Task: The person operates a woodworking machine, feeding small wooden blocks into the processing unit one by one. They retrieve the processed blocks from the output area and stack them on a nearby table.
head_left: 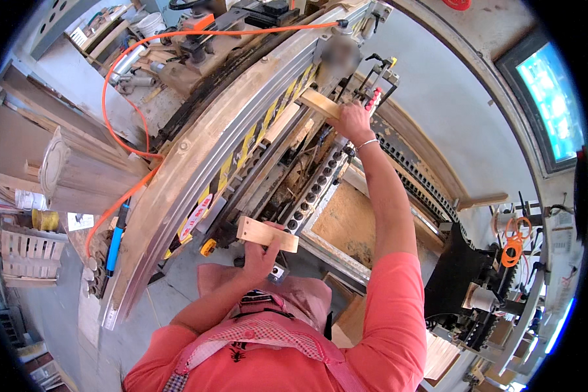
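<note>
Our left hand is closed around a flat, pale wooden block with small dark holes, which partly hides it. Farther forward, our right hand grips a rectangular pale wooden bar, covering its end; just beyond, a greyish patch is blurred.

I can make out a coral short-sleeved shirt, a pink apron with checked trim and, just behind the right grip, a pale bracelet.

Left hand gripping drilled wooden block, right hand holding wooden piece, lit screen
</note>
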The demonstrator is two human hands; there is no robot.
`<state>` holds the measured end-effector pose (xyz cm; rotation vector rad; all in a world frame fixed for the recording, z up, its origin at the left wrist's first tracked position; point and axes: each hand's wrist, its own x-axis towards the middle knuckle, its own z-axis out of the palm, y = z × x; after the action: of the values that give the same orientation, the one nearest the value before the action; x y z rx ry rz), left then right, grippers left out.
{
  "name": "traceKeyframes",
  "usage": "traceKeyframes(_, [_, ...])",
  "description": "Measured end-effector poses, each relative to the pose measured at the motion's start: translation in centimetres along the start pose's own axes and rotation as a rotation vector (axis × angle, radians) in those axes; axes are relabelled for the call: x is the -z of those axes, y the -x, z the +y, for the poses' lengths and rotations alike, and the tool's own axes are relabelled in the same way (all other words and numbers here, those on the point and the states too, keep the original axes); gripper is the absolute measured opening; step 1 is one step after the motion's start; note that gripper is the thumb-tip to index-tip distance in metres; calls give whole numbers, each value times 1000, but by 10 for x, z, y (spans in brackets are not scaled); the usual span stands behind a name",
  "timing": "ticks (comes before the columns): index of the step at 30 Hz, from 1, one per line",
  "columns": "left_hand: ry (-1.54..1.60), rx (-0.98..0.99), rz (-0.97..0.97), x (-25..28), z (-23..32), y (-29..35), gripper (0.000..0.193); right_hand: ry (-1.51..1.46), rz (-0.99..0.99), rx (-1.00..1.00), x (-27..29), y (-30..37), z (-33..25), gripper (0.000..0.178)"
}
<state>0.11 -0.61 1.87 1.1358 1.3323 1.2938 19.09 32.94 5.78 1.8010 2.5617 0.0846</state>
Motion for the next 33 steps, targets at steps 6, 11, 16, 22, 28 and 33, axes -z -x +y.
traceKeyframes(6, [-48,-25,36,-3,-1,2,18,5,21,42,1,-2,-10,48])
traceKeyframes(11, [-12,21,50,-5,6,3,19,13,105,84,-2,-7,-13,50])
traceKeyframes(16, [-72,29,26,-4,11,2,19,10,51,125,-2,-9,-7,53])
traceKeyframes(22, [-89,19,35,-5,6,2,18,16,80,157,-4,-12,-4,55])
traceKeyframes(28, [-148,-21,-10,-1,12,1,19,-15,61,140,-2,-16,-3,56])
traceKeyframes(33, [-30,38,4,-3,14,2,20,85,41,237,3,-24,-4,52])
